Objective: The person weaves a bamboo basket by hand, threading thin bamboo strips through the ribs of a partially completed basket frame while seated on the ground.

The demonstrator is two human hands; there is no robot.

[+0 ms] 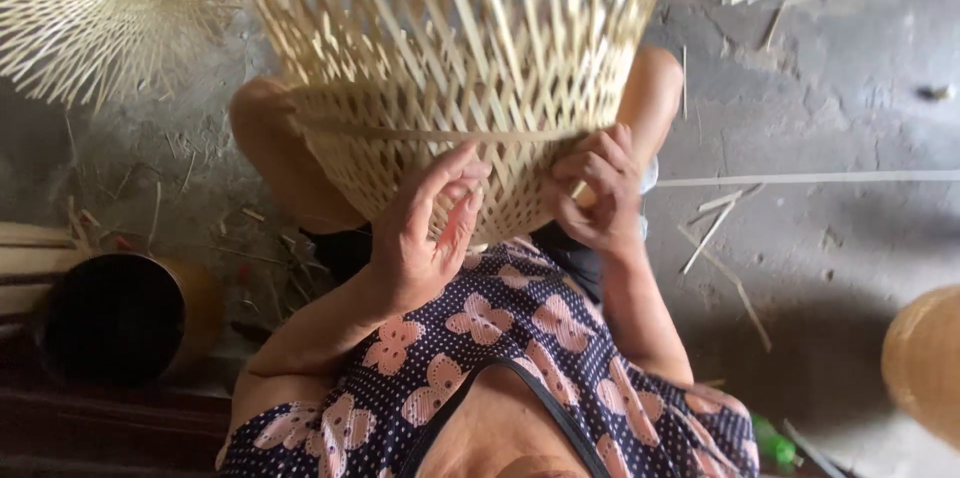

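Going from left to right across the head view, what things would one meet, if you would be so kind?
Dark round pot → left hand → half-woven bamboo basket → right hand → loose bamboo strips on the floor → rounded woven basket at the right edge.

Navy dotted dress, pink floral print
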